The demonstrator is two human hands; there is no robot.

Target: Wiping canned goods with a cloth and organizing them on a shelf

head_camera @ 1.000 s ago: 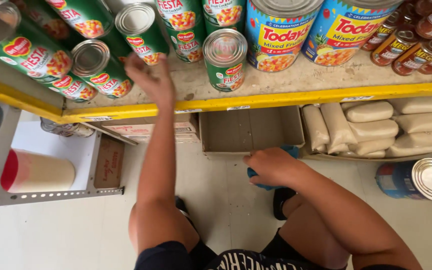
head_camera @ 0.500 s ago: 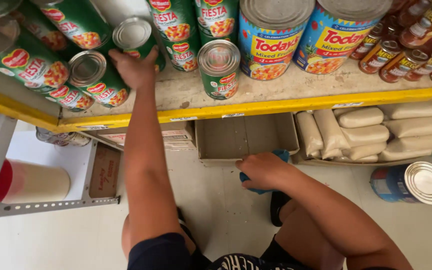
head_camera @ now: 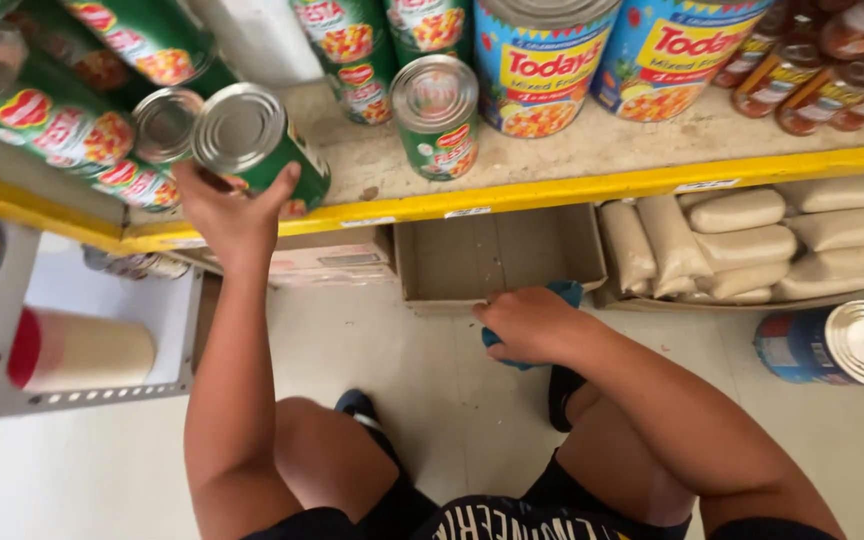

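A green can (head_camera: 257,145) with a silver lid is gripped by the left hand (head_camera: 232,215) at the yellow shelf edge (head_camera: 552,190). A blue cloth (head_camera: 527,325) is clutched by the right hand (head_camera: 532,325) near the open cardboard box (head_camera: 497,255).

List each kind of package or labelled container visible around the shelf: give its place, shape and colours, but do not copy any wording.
Green can: in the left hand at the shelf edge, silver lid.
Small green can: upright mid-shelf, red and yellow label.
Large blue cans: behind it, yellow labels.
Blue cloth: under the right hand.
Cardboard box: below the shelf, open.
Pale bags: stacked at lower right.
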